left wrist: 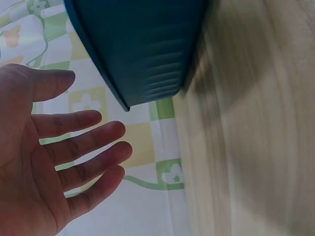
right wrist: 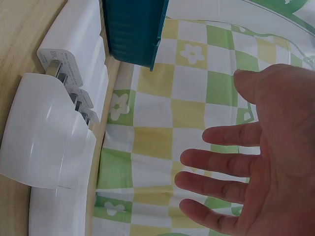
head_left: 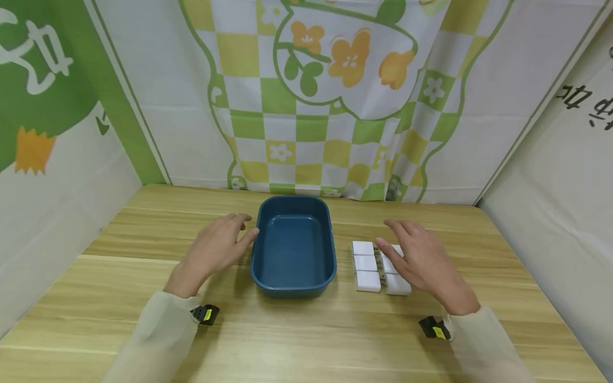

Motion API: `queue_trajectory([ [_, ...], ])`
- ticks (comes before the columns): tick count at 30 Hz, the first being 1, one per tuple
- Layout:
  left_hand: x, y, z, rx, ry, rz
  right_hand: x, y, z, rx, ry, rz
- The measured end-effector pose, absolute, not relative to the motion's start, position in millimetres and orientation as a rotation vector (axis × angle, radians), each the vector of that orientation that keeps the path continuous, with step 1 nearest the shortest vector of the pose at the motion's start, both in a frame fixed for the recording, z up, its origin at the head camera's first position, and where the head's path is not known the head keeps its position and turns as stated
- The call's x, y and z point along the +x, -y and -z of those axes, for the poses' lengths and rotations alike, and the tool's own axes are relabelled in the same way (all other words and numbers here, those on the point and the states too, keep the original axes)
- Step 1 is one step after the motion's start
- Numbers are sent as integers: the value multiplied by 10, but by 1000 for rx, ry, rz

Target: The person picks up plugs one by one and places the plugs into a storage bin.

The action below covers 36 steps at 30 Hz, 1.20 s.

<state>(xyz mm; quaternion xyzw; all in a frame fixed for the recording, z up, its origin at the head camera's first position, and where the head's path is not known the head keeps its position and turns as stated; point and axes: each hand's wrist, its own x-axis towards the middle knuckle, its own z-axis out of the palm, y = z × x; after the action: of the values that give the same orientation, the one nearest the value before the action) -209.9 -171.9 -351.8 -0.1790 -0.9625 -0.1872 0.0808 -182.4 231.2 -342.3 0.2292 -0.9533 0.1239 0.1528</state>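
Note:
A dark blue rectangular plastic tub (head_left: 293, 260) stands on the wooden table in the middle of the head view, with nothing in it. At its left rim is my left hand (head_left: 215, 247), fingers spread and holding nothing; the left wrist view shows its bare palm beside the tub's wall (left wrist: 142, 54). To the right of the tub lie several white chargers (head_left: 367, 281) in two columns, metal prongs between them. My right hand (head_left: 423, 260) hovers over the right column and hides part of it. In the right wrist view its fingers are extended, away from the chargers (right wrist: 39, 132).
The wooden table (head_left: 297, 340) runs up to a checked, flowered curtain (head_left: 311, 127) at the back. White fabric walls close in the left and right sides. Small black devices (head_left: 436, 328) sit at both wrists.

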Motion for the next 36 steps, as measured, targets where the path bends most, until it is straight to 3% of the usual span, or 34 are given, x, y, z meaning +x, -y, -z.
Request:
queue_trajectory([
  [36,-2391,1586,3597,-391,3098,684,-1840,-2249,3521,728,2766,-329],
])
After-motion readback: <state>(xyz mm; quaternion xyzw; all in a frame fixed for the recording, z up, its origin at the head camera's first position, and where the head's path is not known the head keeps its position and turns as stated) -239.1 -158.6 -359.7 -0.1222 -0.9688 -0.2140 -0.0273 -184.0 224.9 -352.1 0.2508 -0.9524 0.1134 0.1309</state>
